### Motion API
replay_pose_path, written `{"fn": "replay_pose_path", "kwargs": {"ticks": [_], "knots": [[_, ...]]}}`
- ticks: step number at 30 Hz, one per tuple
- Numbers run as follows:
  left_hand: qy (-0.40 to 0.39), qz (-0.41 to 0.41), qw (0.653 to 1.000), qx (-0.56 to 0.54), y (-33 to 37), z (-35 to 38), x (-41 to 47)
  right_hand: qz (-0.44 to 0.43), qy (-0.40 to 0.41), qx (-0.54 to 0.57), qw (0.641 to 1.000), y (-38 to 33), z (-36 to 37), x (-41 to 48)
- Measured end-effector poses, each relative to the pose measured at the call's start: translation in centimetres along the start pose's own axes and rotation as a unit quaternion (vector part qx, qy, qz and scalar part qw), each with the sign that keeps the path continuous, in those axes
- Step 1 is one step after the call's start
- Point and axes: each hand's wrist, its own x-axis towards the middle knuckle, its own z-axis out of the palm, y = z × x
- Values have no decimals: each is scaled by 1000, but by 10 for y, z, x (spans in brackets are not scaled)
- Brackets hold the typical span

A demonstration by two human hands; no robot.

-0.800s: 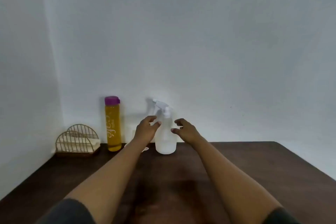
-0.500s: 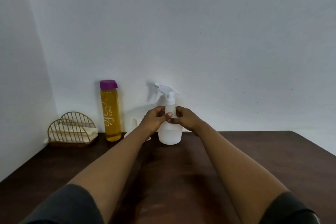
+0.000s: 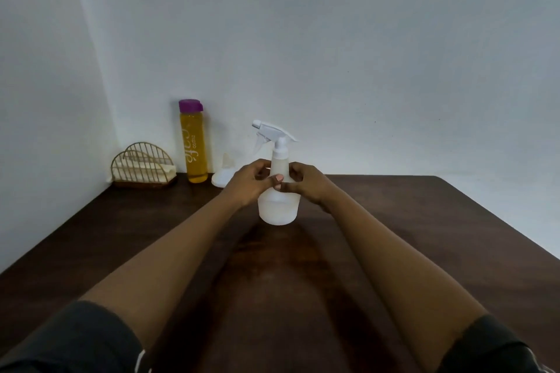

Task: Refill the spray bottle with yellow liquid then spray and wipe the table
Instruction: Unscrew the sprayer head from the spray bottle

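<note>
both hands clasp the neck of the spray bottle (image 3: 278,206), the left hand (image 3: 250,185) and right hand (image 3: 306,185) wrapped round it from either side, the bottle upright on the dark table (image 3: 424,236) toward its back edge. it is one frosted white bottle with a white trigger head, its contents hard to make out. from the left stand one wire rack (image 3: 142,168), one yellow bottle (image 3: 194,145) with a purple cap, and one white funnel (image 3: 224,174) partly hidden behind the left hand.
</note>
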Motion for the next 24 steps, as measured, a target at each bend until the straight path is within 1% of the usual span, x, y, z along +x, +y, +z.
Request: {"fn": "replay_pose_path", "kwargs": {"ticks": [9, 18, 21, 24], "knots": [[-14, 27, 999, -25, 26, -1, -105, -28, -11, -10, 999, -18, 12, -97], [-23, 51, 998, -33, 36, 0, -168, -58, -15, -6, 998, -38, 15, -168], [-6, 54, 998, -32, 40, 3, -180, -57, -10, -9, 998, -41, 18, -181], [35, 54, 997, -30, 43, 10, -184, -70, 12, -24, 997, -44, 23, -188]]}}
